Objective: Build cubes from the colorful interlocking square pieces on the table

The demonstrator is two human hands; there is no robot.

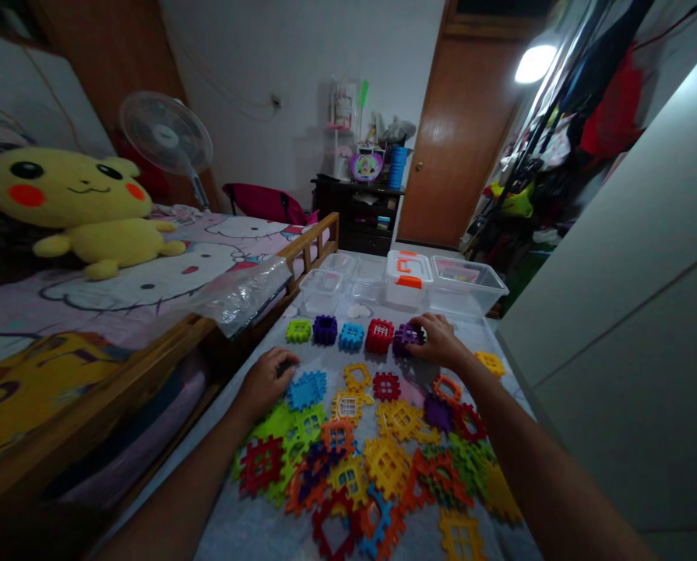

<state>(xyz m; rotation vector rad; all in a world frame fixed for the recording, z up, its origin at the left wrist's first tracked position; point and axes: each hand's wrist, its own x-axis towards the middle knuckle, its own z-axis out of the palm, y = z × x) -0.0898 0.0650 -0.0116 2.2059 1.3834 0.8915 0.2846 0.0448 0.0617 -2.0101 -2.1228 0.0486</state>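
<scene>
My right hand [438, 340] is closed around the right side of a purple cube [405, 340] made of notched building tiles, at the right end of a row. To its left in that row stand a red cube [379, 336], a light blue cube [351, 336], a dark purple cube [325, 329] and a lime green cube [298, 331]. My left hand [269, 378] rests with bent, parted fingers beside a blue tile [307, 389], holding nothing I can see. Loose interlocking tiles, such as a yellow one [388, 466] and a red one [262, 464], lie heaped nearest me.
Behind the row are clear plastic bins [468, 287] and a lidded box with orange clips [407, 276]. A bed with a wooden rail [307, 248] and a yellow plush toy [100, 210] borders the left. A white cabinet [634, 296] stands close on the right.
</scene>
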